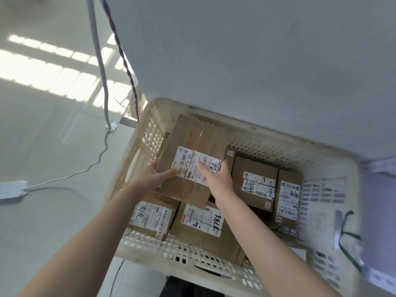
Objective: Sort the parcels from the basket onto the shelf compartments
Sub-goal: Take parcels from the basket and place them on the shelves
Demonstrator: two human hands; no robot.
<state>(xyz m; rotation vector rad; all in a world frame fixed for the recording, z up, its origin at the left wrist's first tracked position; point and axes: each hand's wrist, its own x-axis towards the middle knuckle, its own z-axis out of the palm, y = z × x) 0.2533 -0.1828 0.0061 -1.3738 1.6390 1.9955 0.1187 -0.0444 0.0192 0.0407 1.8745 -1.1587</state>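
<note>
This is the picking step. The left hand [157, 175] and right hand [217, 179] grip the top cardboard parcel [192, 133] at its sides, thumbs on the label. It lies on other parcels [257, 181] inside the plastic basket [321, 159]. Next, I think, it needs a level lift out.

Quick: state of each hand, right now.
Left hand: grips the left edge of the top parcel, thumb on top.
Right hand: grips the same parcel's right edge, thumb on top.
</note>
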